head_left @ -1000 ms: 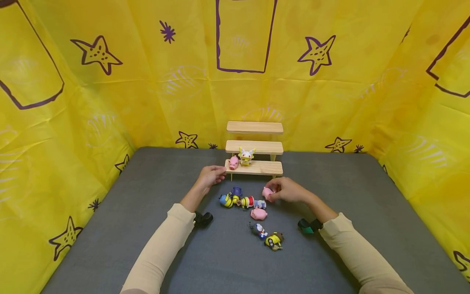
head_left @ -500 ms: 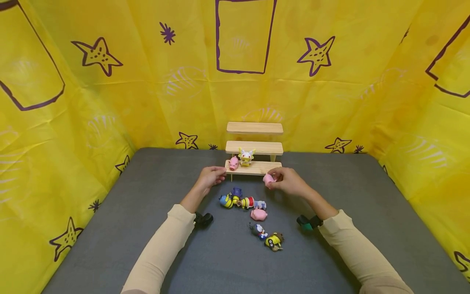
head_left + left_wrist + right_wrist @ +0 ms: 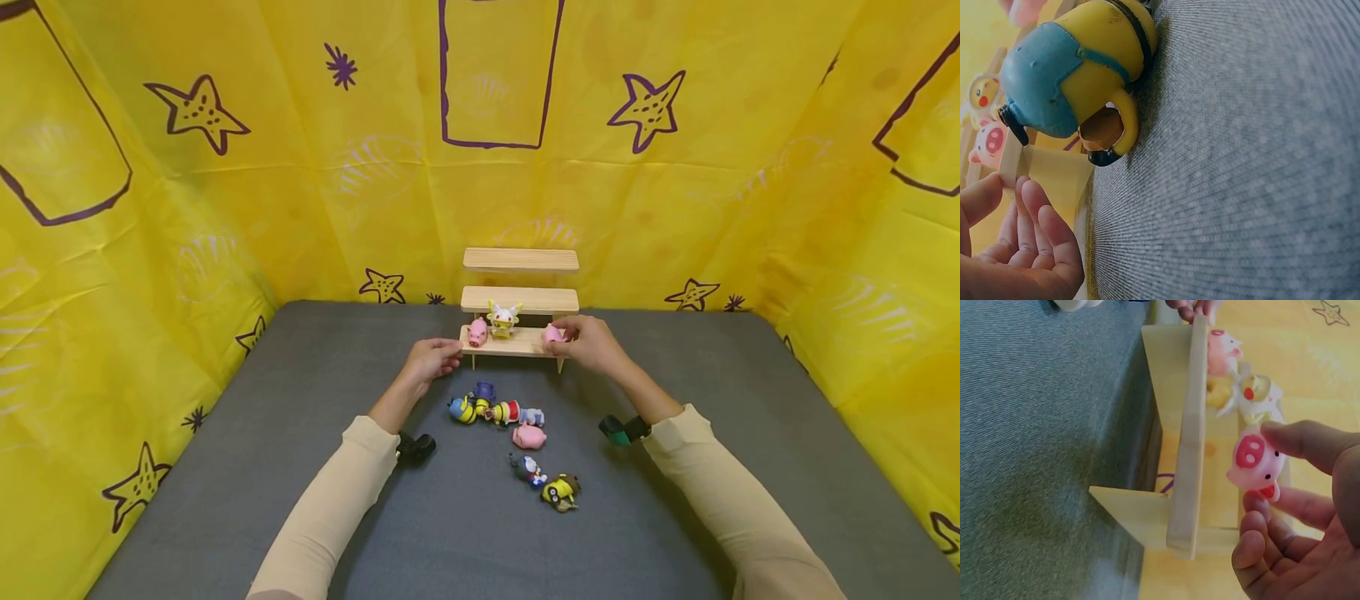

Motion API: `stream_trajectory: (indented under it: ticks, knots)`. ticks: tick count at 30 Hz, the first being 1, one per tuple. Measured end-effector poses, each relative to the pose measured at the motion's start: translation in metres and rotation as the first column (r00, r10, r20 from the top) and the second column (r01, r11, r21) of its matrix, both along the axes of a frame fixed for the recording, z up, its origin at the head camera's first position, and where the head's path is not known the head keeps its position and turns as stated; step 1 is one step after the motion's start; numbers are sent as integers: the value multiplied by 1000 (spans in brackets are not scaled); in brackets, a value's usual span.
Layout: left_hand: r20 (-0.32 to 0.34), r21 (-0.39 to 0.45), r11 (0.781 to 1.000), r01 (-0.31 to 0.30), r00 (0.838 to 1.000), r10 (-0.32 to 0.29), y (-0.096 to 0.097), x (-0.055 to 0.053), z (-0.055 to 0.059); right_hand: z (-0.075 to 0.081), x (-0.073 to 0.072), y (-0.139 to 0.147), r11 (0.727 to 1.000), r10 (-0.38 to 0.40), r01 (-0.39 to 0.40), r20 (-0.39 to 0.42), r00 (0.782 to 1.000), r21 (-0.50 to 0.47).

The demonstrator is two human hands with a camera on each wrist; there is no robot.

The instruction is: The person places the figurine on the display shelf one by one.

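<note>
My right hand pinches a pink pig figurine between thumb and fingers, over the right part of the bottom step. The pig's snout shows in the right wrist view; whether it touches the wood I cannot tell. At the left end of that step, my left hand grips the edge of the three-tier wooden display stand with thumb and fingertips. A second pink pig sits on the bottom step near that hand. Beside it stands a white and yellow figurine with pointed ears.
In front of the stand lie several toy figures, among them a blue and yellow one, a third pink pig and a red and yellow one. Closer to me lie a dark blue and white figure and a yellow and brown one.
My right hand has raised the pink pig from the grey table up to the right side of the bottom step. The left hand has stayed at the stand's left end.
</note>
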State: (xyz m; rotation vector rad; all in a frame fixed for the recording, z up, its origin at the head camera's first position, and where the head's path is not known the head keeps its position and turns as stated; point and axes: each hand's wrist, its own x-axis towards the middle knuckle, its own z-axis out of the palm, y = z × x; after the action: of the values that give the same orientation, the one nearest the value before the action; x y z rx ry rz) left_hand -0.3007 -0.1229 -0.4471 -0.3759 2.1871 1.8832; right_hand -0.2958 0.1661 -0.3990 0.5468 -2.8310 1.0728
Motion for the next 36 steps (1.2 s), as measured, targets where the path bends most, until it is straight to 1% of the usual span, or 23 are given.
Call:
stream_trajectory:
  ticks: [6, 9, 14, 17, 25, 31, 36]
  knots:
    - [-8, 0, 1000, 6, 1000, -6, 0, 0, -1, 0, -9, -10, 999, -23, 24, -36, 999, 36]
    - [-8, -2, 1000, 7, 1000, -7, 0, 1, 0, 1, -12, -16, 998, -40, 42, -32, 999, 52]
    - [-4, -5, 1000, 6, 1000, -6, 0, 0, 1, -3, -15, -24, 995, -78, 78, -9, 997, 59]
    - [0, -6, 1000, 1, 1000, -1, 0, 0, 0, -6, -15, -30, 993, -103, 103, -10, 995, 54]
    - [8, 1, 1000, 0, 1000, 0, 0, 1, -1, -11, -13, -42, 987, -144, 148, -73, 987, 54]
    - [9, 2, 1000, 4, 1000, -4, 0, 1, -1, -14, -13, -48, 984, -166, 170, -71, 984, 53]
    - [13, -5, 1000, 5, 1000, -5, 0, 0, -1, -15, -13, -47, 983, -167, 172, -73, 983, 66]
